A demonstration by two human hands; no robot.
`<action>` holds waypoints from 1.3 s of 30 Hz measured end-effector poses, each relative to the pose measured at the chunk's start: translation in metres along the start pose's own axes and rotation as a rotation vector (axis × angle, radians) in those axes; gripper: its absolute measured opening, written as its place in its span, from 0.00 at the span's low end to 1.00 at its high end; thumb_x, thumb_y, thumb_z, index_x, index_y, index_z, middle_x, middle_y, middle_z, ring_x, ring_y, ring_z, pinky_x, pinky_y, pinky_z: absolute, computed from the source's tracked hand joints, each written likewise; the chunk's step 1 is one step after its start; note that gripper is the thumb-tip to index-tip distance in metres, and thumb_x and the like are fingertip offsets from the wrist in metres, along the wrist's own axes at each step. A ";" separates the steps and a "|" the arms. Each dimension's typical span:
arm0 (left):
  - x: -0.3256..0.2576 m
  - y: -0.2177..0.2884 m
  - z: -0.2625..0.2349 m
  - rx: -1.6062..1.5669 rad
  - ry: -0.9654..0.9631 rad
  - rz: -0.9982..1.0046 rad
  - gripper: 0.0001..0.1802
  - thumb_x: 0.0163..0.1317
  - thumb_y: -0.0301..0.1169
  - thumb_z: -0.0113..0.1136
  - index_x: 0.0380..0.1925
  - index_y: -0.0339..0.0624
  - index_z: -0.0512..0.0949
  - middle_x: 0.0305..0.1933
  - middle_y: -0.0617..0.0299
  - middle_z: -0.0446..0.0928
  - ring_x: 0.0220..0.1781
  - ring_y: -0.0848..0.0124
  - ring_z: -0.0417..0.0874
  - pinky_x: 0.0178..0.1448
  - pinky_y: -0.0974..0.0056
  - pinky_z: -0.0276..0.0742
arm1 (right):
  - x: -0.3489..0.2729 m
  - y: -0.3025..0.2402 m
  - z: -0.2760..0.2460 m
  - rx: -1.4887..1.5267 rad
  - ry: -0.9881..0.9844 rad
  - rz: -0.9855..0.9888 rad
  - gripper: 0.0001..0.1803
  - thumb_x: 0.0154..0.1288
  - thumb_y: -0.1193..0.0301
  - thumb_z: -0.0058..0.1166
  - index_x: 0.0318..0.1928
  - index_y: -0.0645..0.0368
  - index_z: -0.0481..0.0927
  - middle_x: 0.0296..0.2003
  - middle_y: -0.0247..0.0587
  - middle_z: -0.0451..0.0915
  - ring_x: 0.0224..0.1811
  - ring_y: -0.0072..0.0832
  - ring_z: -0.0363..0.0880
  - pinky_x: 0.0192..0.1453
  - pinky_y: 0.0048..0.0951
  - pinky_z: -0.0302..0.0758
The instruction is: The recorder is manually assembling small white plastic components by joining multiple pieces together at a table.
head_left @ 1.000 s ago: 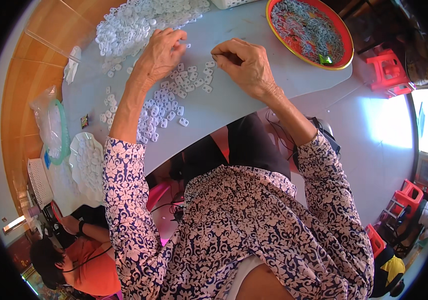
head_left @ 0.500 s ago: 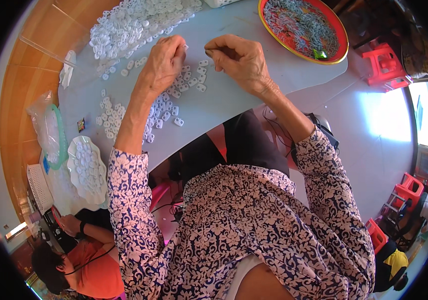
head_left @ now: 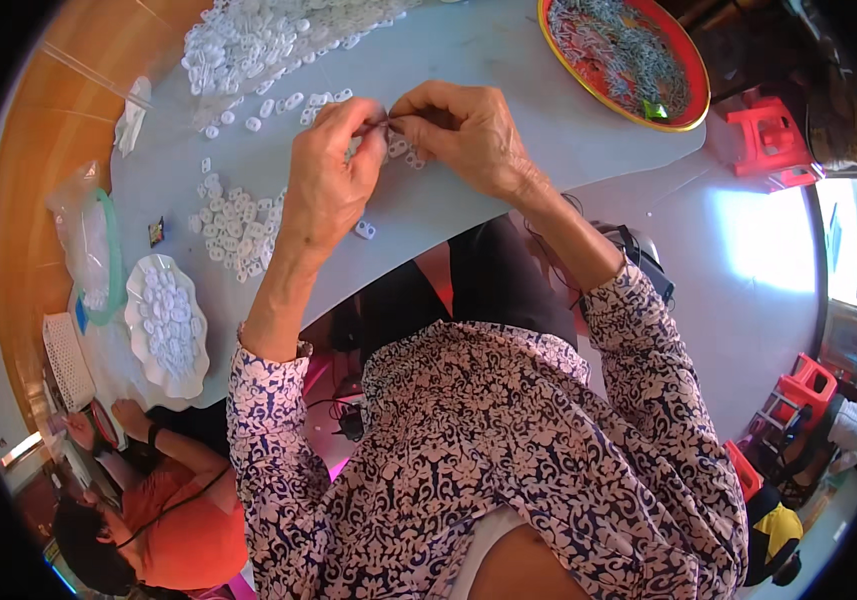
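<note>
Both hands are meeting above the grey bench (head_left: 508, 170). The left hand (head_left: 333, 175) and right hand (head_left: 463, 135) are each pinching a small white piece (head_left: 385, 124) between their fingertips, grips clenched on it, just above loose white pieces (head_left: 233, 225) scattered on the bench.

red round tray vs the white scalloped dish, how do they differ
The red round tray has a yellow rim and holds thin grey bits; the white scalloped dish has a wavy edge and holds small white pieces. The tray lies at the table's far right, the dish at its near left. Both rest flat on the table.
</note>
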State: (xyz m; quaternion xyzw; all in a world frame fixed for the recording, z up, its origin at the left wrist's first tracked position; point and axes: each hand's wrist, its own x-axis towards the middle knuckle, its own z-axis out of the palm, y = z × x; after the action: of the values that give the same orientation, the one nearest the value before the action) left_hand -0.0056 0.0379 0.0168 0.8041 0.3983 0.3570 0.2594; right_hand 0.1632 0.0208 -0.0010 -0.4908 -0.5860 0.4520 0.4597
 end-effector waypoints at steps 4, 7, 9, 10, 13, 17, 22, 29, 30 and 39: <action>-0.012 0.004 -0.008 -0.421 -0.031 -0.349 0.06 0.59 0.24 0.57 0.37 0.35 0.76 0.31 0.61 0.79 0.34 0.73 0.79 0.41 0.69 0.75 | 0.001 -0.005 -0.003 0.107 -0.102 -0.017 0.05 0.61 0.78 0.54 0.35 0.67 0.79 0.22 0.35 0.79 0.23 0.15 0.74 0.28 0.20 0.72; -0.020 0.002 0.000 -0.769 0.043 -0.436 0.08 0.63 0.27 0.57 0.39 0.33 0.77 0.34 0.64 0.78 0.36 0.78 0.78 0.43 0.72 0.74 | 0.001 -0.006 -0.004 0.220 -0.150 -0.007 0.05 0.63 0.76 0.55 0.35 0.67 0.79 0.23 0.34 0.78 0.23 0.15 0.74 0.28 0.19 0.72; -0.022 0.004 0.004 -0.846 0.071 -0.434 0.09 0.63 0.27 0.56 0.39 0.32 0.77 0.34 0.63 0.78 0.36 0.77 0.78 0.44 0.72 0.74 | 0.001 -0.005 -0.004 0.252 -0.154 -0.007 0.06 0.63 0.75 0.56 0.35 0.66 0.80 0.23 0.34 0.78 0.23 0.15 0.74 0.28 0.19 0.72; -0.023 0.004 0.005 -0.920 0.097 -0.432 0.09 0.64 0.27 0.56 0.40 0.31 0.77 0.35 0.63 0.78 0.37 0.77 0.78 0.45 0.73 0.74 | 0.002 -0.004 -0.004 0.286 -0.156 -0.010 0.06 0.63 0.74 0.56 0.35 0.66 0.80 0.22 0.33 0.78 0.23 0.15 0.74 0.28 0.18 0.72; -0.024 0.004 0.005 -0.909 0.081 -0.406 0.09 0.64 0.26 0.55 0.40 0.30 0.77 0.35 0.62 0.78 0.38 0.77 0.78 0.46 0.73 0.74 | 0.002 -0.005 -0.007 0.280 -0.158 0.034 0.07 0.64 0.73 0.56 0.37 0.66 0.81 0.25 0.34 0.78 0.26 0.17 0.75 0.33 0.21 0.76; -0.023 0.011 0.004 -0.870 0.108 -0.404 0.09 0.64 0.28 0.54 0.40 0.32 0.77 0.35 0.62 0.78 0.37 0.78 0.77 0.44 0.73 0.73 | 0.002 -0.002 -0.007 0.328 -0.150 0.100 0.07 0.64 0.74 0.55 0.38 0.67 0.80 0.25 0.36 0.79 0.28 0.19 0.77 0.35 0.23 0.77; -0.018 0.012 0.006 -0.705 0.077 -0.441 0.10 0.65 0.32 0.51 0.36 0.35 0.75 0.31 0.65 0.77 0.31 0.82 0.72 0.33 0.76 0.65 | 0.002 -0.007 -0.009 0.302 -0.121 0.133 0.08 0.65 0.74 0.53 0.39 0.66 0.79 0.27 0.37 0.80 0.31 0.21 0.79 0.39 0.24 0.78; -0.018 0.015 0.006 -0.565 0.030 -0.449 0.11 0.65 0.35 0.50 0.32 0.38 0.74 0.24 0.68 0.75 0.22 0.84 0.63 0.24 0.74 0.59 | 0.004 0.001 -0.009 0.276 -0.162 0.126 0.06 0.65 0.73 0.54 0.39 0.64 0.78 0.28 0.34 0.79 0.30 0.20 0.78 0.39 0.23 0.78; -0.018 0.014 0.006 -0.544 0.002 -0.437 0.12 0.65 0.37 0.50 0.32 0.38 0.74 0.23 0.68 0.74 0.22 0.84 0.63 0.24 0.74 0.59 | 0.004 0.004 -0.008 0.345 -0.146 0.098 0.06 0.64 0.74 0.55 0.39 0.64 0.78 0.29 0.33 0.78 0.30 0.20 0.77 0.38 0.23 0.77; -0.015 0.019 0.000 -0.548 -0.055 -0.470 0.13 0.64 0.37 0.51 0.28 0.38 0.74 0.22 0.68 0.73 0.25 0.82 0.67 0.29 0.73 0.62 | 0.003 -0.001 -0.009 0.362 -0.106 0.077 0.05 0.62 0.77 0.55 0.39 0.63 0.77 0.30 0.32 0.77 0.28 0.17 0.74 0.35 0.21 0.75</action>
State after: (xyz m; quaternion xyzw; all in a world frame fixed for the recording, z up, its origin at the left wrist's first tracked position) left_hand -0.0031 0.0153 0.0250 0.6005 0.4545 0.3594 0.5511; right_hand 0.1721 0.0248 0.0015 -0.3978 -0.4994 0.5924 0.4913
